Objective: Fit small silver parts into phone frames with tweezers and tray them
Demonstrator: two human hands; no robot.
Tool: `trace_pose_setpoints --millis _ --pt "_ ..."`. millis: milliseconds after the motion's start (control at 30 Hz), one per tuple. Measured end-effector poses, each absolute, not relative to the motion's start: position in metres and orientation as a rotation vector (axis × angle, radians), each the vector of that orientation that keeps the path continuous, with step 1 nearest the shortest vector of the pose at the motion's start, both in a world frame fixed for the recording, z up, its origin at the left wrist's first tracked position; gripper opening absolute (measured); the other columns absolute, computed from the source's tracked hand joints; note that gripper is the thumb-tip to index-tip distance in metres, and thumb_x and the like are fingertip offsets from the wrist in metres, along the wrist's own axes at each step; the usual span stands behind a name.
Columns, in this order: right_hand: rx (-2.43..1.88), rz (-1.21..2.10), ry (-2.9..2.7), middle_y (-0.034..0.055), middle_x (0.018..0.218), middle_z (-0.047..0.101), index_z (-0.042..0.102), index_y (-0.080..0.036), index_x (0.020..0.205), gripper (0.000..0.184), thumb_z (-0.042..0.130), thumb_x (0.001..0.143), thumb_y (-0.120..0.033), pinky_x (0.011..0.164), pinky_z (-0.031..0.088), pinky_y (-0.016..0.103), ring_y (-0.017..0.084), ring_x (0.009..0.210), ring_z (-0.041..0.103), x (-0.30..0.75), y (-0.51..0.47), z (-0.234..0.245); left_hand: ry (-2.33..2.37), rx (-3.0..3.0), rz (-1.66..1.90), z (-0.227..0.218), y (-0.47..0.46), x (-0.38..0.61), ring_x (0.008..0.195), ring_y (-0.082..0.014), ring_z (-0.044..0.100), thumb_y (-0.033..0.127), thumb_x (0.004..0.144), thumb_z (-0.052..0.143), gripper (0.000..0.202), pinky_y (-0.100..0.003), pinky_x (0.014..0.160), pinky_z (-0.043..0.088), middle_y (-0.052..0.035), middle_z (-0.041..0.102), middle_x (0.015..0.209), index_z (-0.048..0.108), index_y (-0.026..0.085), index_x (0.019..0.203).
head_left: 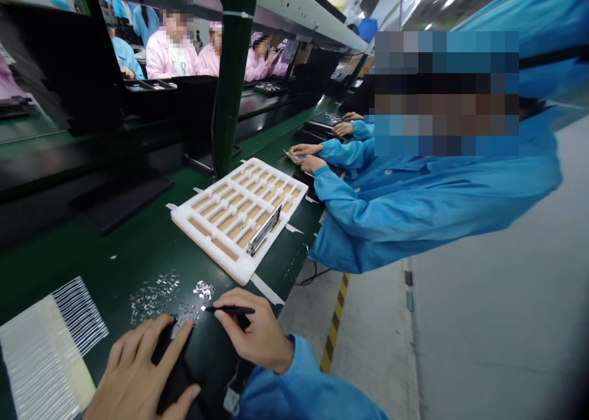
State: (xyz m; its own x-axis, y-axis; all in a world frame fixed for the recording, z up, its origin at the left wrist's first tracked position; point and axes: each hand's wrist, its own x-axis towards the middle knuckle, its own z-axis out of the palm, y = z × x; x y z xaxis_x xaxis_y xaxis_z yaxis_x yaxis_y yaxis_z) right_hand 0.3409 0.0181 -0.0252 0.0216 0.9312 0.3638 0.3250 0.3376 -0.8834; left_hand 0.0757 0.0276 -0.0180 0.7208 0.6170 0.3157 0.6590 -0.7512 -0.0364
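My right hand (255, 331) is closed in a pinch around black tweezers (237, 311), their tip pointing left at the small shiny metal pieces (202, 290) scattered on the green table. My left hand (138, 368) lies with its fingers spread, the index fingertip touching down at the near edge of those pieces. Beneath and between its fingers is a dark object (177, 380), mostly covered, whose kind I cannot make out. To the left lies a sheet with rows of thin silvery strips (80, 315).
A white slotted tray (202, 239) sits beyond my hands, with a thin metal frame (264, 231) standing on edge in it. White tape (267, 290) marks the table. A co-worker in a blue smock (391, 211) works at the right. A green post (232, 88) rises behind the tray.
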Motion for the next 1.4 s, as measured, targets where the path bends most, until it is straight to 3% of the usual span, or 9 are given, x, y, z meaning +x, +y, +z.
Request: trace_pose_setpoints --millis 267,500,700,1033,1200,1400 --pt "-1.179 0.713 -1.508 0.0113 0.094 0.082 0.082 -0.018 0.101 0.014 0.07 0.096 -0.017 0.068 0.063 0.03 0.024 0.084 0.079 0.342 0.02 -0.025 -1.018 -2.771 -0.454 -0.017 0.027 0.075 0.12 -0.0315 0.063 0.062 0.097 0.067 0.072 -0.043 0.094 0.051 -0.0107 0.069 0.138 0.052 0.031 0.16" --pt "-1.206 1.005 -1.384 0.0075 0.085 0.08 0.083 -0.017 0.094 0.013 0.075 0.092 -0.027 0.054 0.057 0.025 0.016 0.061 0.07 0.341 0.023 -0.027 -1.053 -2.782 -0.489 -0.012 0.03 0.083 0.121 -0.0328 0.061 0.059 0.097 0.066 0.066 -0.045 0.093 0.051 -0.0123 0.067 0.137 0.056 0.031 0.156" --pt "-1.179 1.282 -1.289 0.0014 0.067 0.072 0.079 -0.015 0.09 0.024 0.083 0.09 -0.039 0.048 0.053 0.022 0.013 0.051 0.063 0.344 0.029 -0.03 -1.008 -2.793 -0.513 -0.01 0.031 0.089 0.122 -0.0328 0.06 0.049 0.095 0.067 0.058 -0.043 0.093 0.05 -0.0112 0.064 0.139 0.062 0.033 0.15" --pt "-1.215 1.238 -1.278 0.0 0.064 0.067 0.077 -0.016 0.086 0.021 0.082 0.089 -0.036 0.044 0.05 0.021 0.013 0.051 0.062 0.342 0.03 -0.03 -0.937 -2.793 -0.441 -0.013 0.031 0.088 0.126 -0.0322 0.058 0.047 0.095 0.067 0.059 -0.044 0.096 0.049 -0.0103 0.064 0.143 0.06 0.034 0.153" --pt "-1.276 1.051 -1.222 0.0061 0.08 0.076 0.083 -0.016 0.097 0.024 0.082 0.093 -0.04 0.045 0.057 0.023 0.015 0.055 0.067 0.34 0.024 -0.033 -0.957 -2.785 -0.434 -0.01 0.031 0.09 0.126 -0.0319 0.059 0.047 0.096 0.066 0.059 -0.044 0.096 0.048 -0.009 0.066 0.142 0.06 0.035 0.153" --pt "-1.27 0.977 -1.319 0.0087 0.092 0.081 0.084 -0.017 0.098 0.016 0.08 0.093 -0.032 0.051 0.061 0.024 0.017 0.064 0.073 0.34 0.022 -0.031 -0.959 -2.797 -0.458 -0.009 0.031 0.09 0.126 -0.0319 0.058 0.049 0.095 0.066 0.06 -0.043 0.096 0.047 -0.0092 0.066 0.141 0.059 0.035 0.154"
